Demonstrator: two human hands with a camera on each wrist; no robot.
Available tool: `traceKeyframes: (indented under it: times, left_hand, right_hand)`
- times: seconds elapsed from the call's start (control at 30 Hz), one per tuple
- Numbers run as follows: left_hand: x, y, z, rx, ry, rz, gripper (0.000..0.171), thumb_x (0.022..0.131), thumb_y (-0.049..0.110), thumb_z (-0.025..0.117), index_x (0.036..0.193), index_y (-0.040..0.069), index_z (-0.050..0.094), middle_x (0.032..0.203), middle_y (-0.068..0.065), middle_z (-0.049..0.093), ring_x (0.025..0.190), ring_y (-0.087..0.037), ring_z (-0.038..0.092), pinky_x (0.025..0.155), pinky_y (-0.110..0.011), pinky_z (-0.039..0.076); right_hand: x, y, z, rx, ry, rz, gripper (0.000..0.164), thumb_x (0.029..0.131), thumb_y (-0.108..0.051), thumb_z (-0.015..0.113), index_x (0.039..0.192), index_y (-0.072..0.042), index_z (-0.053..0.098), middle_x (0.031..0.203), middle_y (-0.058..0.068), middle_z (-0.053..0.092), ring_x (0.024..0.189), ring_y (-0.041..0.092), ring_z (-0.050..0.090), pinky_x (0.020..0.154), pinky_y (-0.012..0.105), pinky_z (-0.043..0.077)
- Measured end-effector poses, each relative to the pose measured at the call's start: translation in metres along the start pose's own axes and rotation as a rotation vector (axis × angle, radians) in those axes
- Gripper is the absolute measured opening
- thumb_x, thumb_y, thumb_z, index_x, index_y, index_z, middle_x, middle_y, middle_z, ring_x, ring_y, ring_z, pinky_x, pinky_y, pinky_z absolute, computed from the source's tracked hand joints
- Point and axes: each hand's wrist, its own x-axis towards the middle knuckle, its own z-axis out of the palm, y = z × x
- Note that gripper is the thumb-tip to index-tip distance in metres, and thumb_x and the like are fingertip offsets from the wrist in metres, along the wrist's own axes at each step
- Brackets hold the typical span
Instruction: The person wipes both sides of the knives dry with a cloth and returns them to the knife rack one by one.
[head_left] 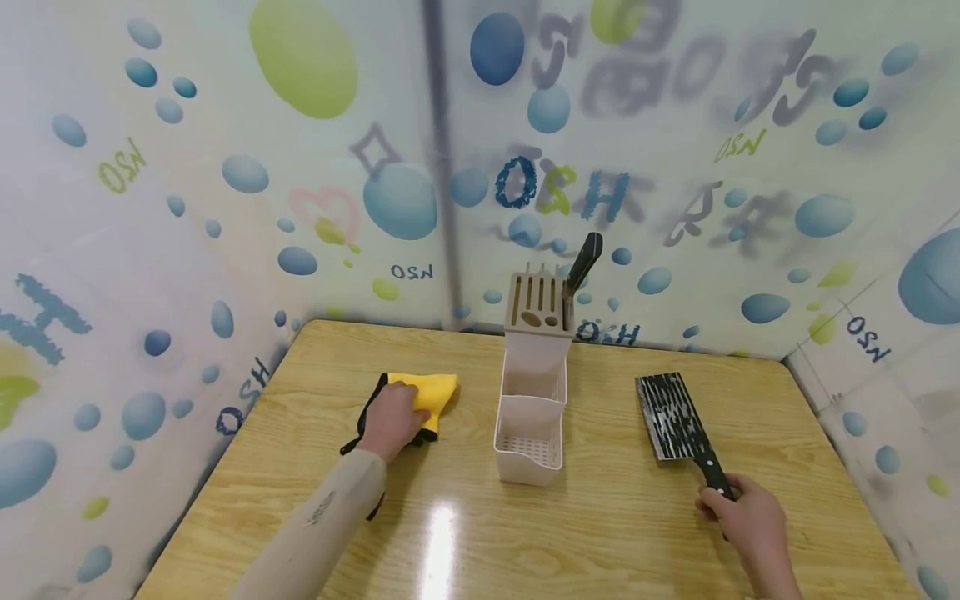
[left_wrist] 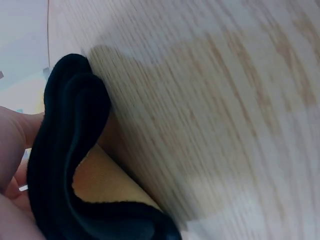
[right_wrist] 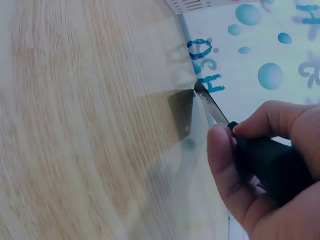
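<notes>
My left hand (head_left: 392, 418) grips a folded yellow cloth with black edging (head_left: 438, 390) at the left of the table. Close up in the left wrist view, the cloth's thick dark border (left_wrist: 60, 155) bends in a curve beside the fingers (left_wrist: 10, 145), which are partly hidden behind it. On the right, my right hand (head_left: 753, 518) holds a cleaver (head_left: 670, 417) by its black riveted handle. Its broad blade, streaked dark and bright, points away from me. In the right wrist view, thumb and fingers wrap the handle (right_wrist: 275, 165), and the blade appears nearly edge-on.
Between the hands stands a pale knife holder (head_left: 538, 343) with a slotted top and two open bins in front. A black-handled knife (head_left: 583, 263) sticks up from its right slot. The wooden table (head_left: 600, 542) meets patterned walls (head_left: 660, 208) at the back and sides.
</notes>
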Motion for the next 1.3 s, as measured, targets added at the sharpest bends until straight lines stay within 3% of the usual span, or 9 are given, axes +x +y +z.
traceKeyframes:
  times: [0.13, 0.33, 0.6, 0.8, 1.0, 1.3]
  left_hand:
    - [-0.005, 0.000, -0.005, -0.038, 0.026, -0.002, 0.034, 0.085, 0.019, 0.087, 0.106, -0.004, 0.075, 0.108, -0.023, 0.069, 0.099, -0.037, 0.066, 0.082, -0.052, 0.060]
    - [-0.008, -0.002, -0.010, -0.081, 0.035, -0.030, 0.041, 0.086, 0.017, 0.086, 0.116, -0.006, 0.071, 0.118, -0.025, 0.067, 0.107, -0.040, 0.066, 0.089, -0.054, 0.058]
    - [-0.012, -0.002, -0.020, -0.114, 0.034, -0.024, 0.043, 0.089, 0.014, 0.083, 0.121, -0.009, 0.066, 0.118, -0.026, 0.066, 0.104, -0.041, 0.068, 0.087, -0.055, 0.058]
    - [-0.012, -0.004, -0.021, -0.121, 0.069, -0.009, 0.044, 0.090, 0.012, 0.081, 0.122, -0.011, 0.062, 0.111, -0.027, 0.067, 0.099, -0.040, 0.069, 0.084, -0.054, 0.059]
    - [-0.012, -0.003, -0.024, -0.120, 0.103, 0.022, 0.045, 0.090, 0.010, 0.081, 0.123, -0.012, 0.059, 0.111, -0.030, 0.068, 0.098, -0.042, 0.069, 0.085, -0.055, 0.059]
    - [-0.011, 0.003, -0.030, -0.154, 0.156, 0.064, 0.043, 0.091, 0.009, 0.080, 0.123, -0.010, 0.058, 0.112, -0.028, 0.069, 0.098, -0.042, 0.070, 0.084, -0.055, 0.059]
  right_hand:
    - [-0.002, -0.004, 0.004, -0.005, 0.038, -0.027, 0.049, 0.089, -0.006, 0.064, 0.128, 0.020, 0.052, 0.078, 0.012, 0.072, 0.060, 0.013, 0.069, 0.047, 0.027, 0.047]
    - [-0.003, -0.009, 0.010, 0.020, 0.061, -0.031, 0.049, 0.090, -0.005, 0.069, 0.129, 0.019, 0.052, 0.098, 0.028, 0.068, 0.066, 0.015, 0.065, 0.054, 0.023, 0.052]
    - [-0.008, -0.013, 0.015, 0.104, 0.062, -0.022, 0.042, 0.088, -0.001, 0.069, 0.128, 0.011, 0.060, 0.088, 0.008, 0.070, 0.066, 0.012, 0.060, 0.051, 0.027, 0.046]
    - [-0.010, -0.019, 0.017, 0.187, 0.060, -0.052, 0.049, 0.089, 0.004, 0.070, 0.136, 0.010, 0.055, 0.096, 0.009, 0.073, 0.070, 0.006, 0.059, 0.056, 0.025, 0.052]
    - [-0.016, -0.026, 0.017, 0.243, 0.054, -0.096, 0.049, 0.088, 0.008, 0.068, 0.135, 0.008, 0.054, 0.080, -0.013, 0.067, 0.065, 0.005, 0.056, 0.048, 0.024, 0.044]
    - [-0.028, -0.039, 0.015, 0.228, 0.054, -0.168, 0.047, 0.088, 0.008, 0.069, 0.134, 0.008, 0.057, 0.084, -0.012, 0.068, 0.074, 0.001, 0.059, 0.052, 0.022, 0.049]
